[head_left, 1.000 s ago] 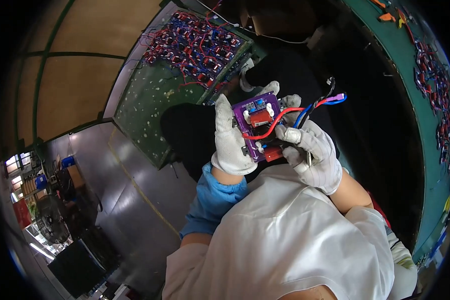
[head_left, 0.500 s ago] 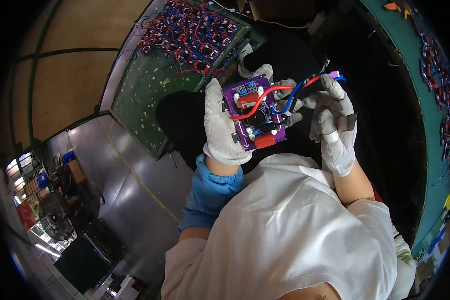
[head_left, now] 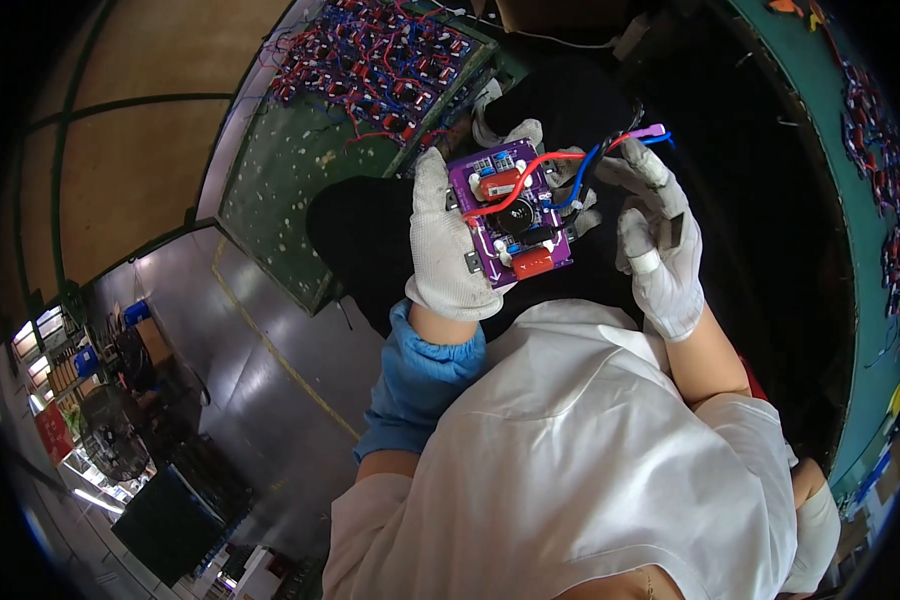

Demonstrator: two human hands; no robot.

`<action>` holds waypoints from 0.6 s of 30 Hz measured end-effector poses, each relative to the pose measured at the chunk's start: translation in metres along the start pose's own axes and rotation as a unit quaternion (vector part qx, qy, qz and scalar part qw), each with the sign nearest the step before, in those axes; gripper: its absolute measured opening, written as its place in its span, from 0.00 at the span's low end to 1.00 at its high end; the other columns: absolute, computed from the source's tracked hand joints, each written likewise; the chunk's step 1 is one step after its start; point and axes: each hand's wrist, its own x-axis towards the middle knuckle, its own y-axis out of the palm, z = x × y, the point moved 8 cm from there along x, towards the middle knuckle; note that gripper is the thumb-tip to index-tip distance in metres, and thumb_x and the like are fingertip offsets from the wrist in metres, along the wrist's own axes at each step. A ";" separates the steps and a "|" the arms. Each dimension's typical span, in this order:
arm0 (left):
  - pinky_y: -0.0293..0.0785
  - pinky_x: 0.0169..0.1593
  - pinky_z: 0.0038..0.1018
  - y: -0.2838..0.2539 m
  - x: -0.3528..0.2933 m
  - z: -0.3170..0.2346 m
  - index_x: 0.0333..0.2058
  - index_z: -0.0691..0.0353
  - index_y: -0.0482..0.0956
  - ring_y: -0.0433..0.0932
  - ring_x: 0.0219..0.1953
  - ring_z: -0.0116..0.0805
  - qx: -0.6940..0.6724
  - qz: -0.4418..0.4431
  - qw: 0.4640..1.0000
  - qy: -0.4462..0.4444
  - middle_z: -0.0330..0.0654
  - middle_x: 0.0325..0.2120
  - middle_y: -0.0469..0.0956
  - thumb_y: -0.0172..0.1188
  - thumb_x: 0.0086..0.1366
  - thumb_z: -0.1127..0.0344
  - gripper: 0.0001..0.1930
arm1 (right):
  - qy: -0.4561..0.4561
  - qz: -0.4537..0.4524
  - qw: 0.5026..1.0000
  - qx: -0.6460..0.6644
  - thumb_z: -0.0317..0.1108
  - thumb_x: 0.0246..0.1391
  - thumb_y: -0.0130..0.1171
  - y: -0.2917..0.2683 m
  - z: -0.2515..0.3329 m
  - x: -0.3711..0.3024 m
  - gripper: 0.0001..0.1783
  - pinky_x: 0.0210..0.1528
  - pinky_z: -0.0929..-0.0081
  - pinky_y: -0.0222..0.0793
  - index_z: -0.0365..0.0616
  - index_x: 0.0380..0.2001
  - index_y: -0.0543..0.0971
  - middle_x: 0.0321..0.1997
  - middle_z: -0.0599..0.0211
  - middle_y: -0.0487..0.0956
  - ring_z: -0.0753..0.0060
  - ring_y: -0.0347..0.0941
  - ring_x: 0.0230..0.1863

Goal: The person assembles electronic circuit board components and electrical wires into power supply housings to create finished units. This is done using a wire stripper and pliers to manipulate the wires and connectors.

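My left hand (head_left: pixel 438 240), in a white glove, grips a purple circuit board (head_left: pixel 489 244) between the thumb on its left side and fingers on its far right side. The board carries red block parts and a round black part, face up. A red wire (head_left: pixel 543 162), a blue wire (head_left: pixel 587 168) and a black strand run from it toward the right. My right hand (head_left: pixel 667 262), also gloved, is partly curled beside the board, its fingertips by the wires. A small grey flat piece (head_left: pixel 678 230) shows between its fingers and palm; its kind is unclear.
Many similar wired boards (head_left: pixel 370 65) lie piled on a green worn table (head_left: pixel 280 190) ahead left. More wired parts (head_left: pixel 880 170) line a green bench (head_left: pixel 820 110) on the right. A fan (head_left: pixel 113 432) stands far left.
My right hand has shifted slightly left and away from my body, closer to the board. The wire ends have moved slightly left and farther off. My left hand keeps its hold.
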 end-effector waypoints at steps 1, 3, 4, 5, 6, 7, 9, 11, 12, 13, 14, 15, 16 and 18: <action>0.65 0.53 0.55 -0.003 0.001 -0.001 0.58 0.64 0.59 0.71 0.50 0.54 -0.029 -0.013 0.999 0.015 0.54 0.52 0.68 0.31 0.65 0.41 0.35 | 0.074 0.011 0.997 -0.008 0.28 0.55 0.47 0.001 -0.002 0.001 0.29 0.45 0.74 0.69 0.38 0.60 0.58 0.54 0.53 0.68 0.72 0.69 0.48; 0.65 0.54 0.54 -0.007 0.002 -0.003 0.58 0.65 0.59 0.69 0.52 0.53 -0.058 -0.027 0.998 0.029 0.53 0.52 0.67 0.30 0.66 0.42 0.34 | 0.064 0.010 0.998 -0.005 0.29 0.55 0.48 0.002 -0.009 0.000 0.29 0.47 0.74 0.68 0.38 0.60 0.58 0.54 0.53 0.68 0.71 0.69 0.48; 0.66 0.54 0.52 -0.006 0.003 -0.003 0.58 0.66 0.59 0.68 0.53 0.51 -0.050 -0.002 0.998 0.032 0.52 0.53 0.67 0.29 0.66 0.43 0.34 | 0.053 0.010 0.999 -0.002 0.30 0.54 0.49 0.002 -0.011 0.001 0.29 0.48 0.73 0.67 0.38 0.60 0.58 0.54 0.53 0.68 0.70 0.69 0.49; 0.66 0.54 0.50 -0.004 0.004 -0.003 0.58 0.67 0.58 0.67 0.54 0.50 -0.041 0.024 0.998 0.035 0.51 0.54 0.66 0.29 0.67 0.43 0.34 | 0.054 0.009 0.999 -0.002 0.30 0.54 0.49 0.001 -0.012 0.001 0.29 0.48 0.73 0.67 0.38 0.60 0.58 0.54 0.53 0.68 0.70 0.69 0.49; 0.66 0.54 0.50 -0.004 0.005 -0.003 0.58 0.67 0.58 0.67 0.54 0.50 -0.041 0.024 0.998 0.034 0.51 0.54 0.66 0.29 0.67 0.43 0.34 | 0.058 0.018 0.998 0.008 0.32 0.54 0.51 0.002 -0.012 0.001 0.31 0.50 0.72 0.66 0.38 0.60 0.58 0.54 0.53 0.69 0.68 0.69 0.49; 0.66 0.55 0.48 -0.012 0.006 -0.003 0.58 0.67 0.58 0.68 0.54 0.49 -0.001 -0.024 0.999 0.042 0.51 0.54 0.66 0.28 0.66 0.41 0.35 | 0.063 0.026 0.998 0.019 0.34 0.53 0.54 0.003 -0.013 0.002 0.32 0.52 0.72 0.65 0.37 0.60 0.59 0.53 0.53 0.69 0.66 0.69 0.50; 0.63 0.58 0.41 -0.020 0.005 -0.002 0.59 0.67 0.56 0.68 0.54 0.46 0.135 -0.109 0.983 0.063 0.50 0.54 0.66 0.28 0.64 0.36 0.39 | 0.047 0.030 0.998 -0.020 0.36 0.52 0.56 0.009 -0.015 0.008 0.33 0.54 0.72 0.63 0.37 0.59 0.59 0.53 0.53 0.69 0.66 0.69 0.51; 0.59 0.60 0.37 -0.016 0.004 -0.002 0.62 0.63 0.49 0.63 0.57 0.42 0.299 -0.111 0.941 0.112 0.49 0.57 0.60 0.27 0.61 0.30 0.44 | 0.060 0.019 0.997 -0.048 0.41 0.49 0.61 0.016 -0.029 0.010 0.37 0.57 0.70 0.59 0.36 0.58 0.60 0.52 0.54 0.70 0.64 0.67 0.53; 0.58 0.60 0.36 -0.012 0.000 -0.001 0.63 0.62 0.47 0.61 0.59 0.41 0.377 -0.127 0.909 0.128 0.49 0.59 0.57 0.27 0.60 0.29 0.45 | 0.029 -0.001 0.998 -0.048 0.44 0.51 0.58 0.017 -0.036 0.011 0.35 0.48 0.75 0.66 0.37 0.57 0.61 0.48 0.58 0.72 0.68 0.70 0.47; 0.55 0.62 0.36 -0.006 -0.002 0.002 0.64 0.60 0.44 0.58 0.60 0.41 0.419 -0.091 0.897 0.104 0.50 0.60 0.54 0.26 0.58 0.27 0.47 | 0.145 -0.001 0.989 0.013 0.46 0.52 0.56 0.017 -0.048 0.010 0.33 0.38 0.80 0.66 0.37 0.56 0.62 0.43 0.61 0.73 0.74 0.70 0.38; 0.52 0.63 0.38 -0.008 -0.004 0.003 0.64 0.61 0.44 0.57 0.61 0.41 0.432 -0.097 0.890 0.107 0.51 0.59 0.55 0.26 0.58 0.26 0.48 | 0.260 -0.002 0.963 0.074 0.47 0.54 0.54 0.018 -0.058 0.006 0.31 0.28 0.85 0.66 0.38 0.55 0.63 0.39 0.64 0.74 0.79 0.71 0.30; 0.51 0.63 0.38 -0.003 -0.005 0.003 0.64 0.61 0.44 0.58 0.60 0.41 0.425 -0.074 0.895 0.110 0.51 0.59 0.56 0.27 0.58 0.27 0.47 | 0.272 -0.015 0.952 0.139 0.48 0.57 0.49 0.020 -0.064 0.008 0.28 0.15 0.91 0.53 0.38 0.52 0.66 0.30 0.71 0.73 0.88 0.61 0.17; 0.51 0.63 0.38 0.004 -0.007 0.004 0.64 0.62 0.44 0.58 0.60 0.41 0.417 -0.050 0.901 0.109 0.51 0.59 0.56 0.27 0.59 0.28 0.46 | 0.301 -0.020 0.925 0.230 0.48 0.57 0.49 0.019 -0.070 0.006 0.26 0.13 0.91 0.55 0.38 0.49 0.67 0.26 0.72 0.74 0.88 0.60 0.12; 0.58 0.58 0.37 0.014 -0.013 -0.001 0.63 0.66 0.44 0.63 0.56 0.42 0.405 -0.023 0.905 0.128 0.52 0.58 0.57 0.32 0.64 0.36 0.41 | 0.294 -0.021 0.862 0.412 0.46 0.57 0.48 0.023 -0.091 0.004 0.24 0.16 0.90 0.64 0.37 0.48 0.68 0.31 0.66 0.76 0.82 0.68 0.16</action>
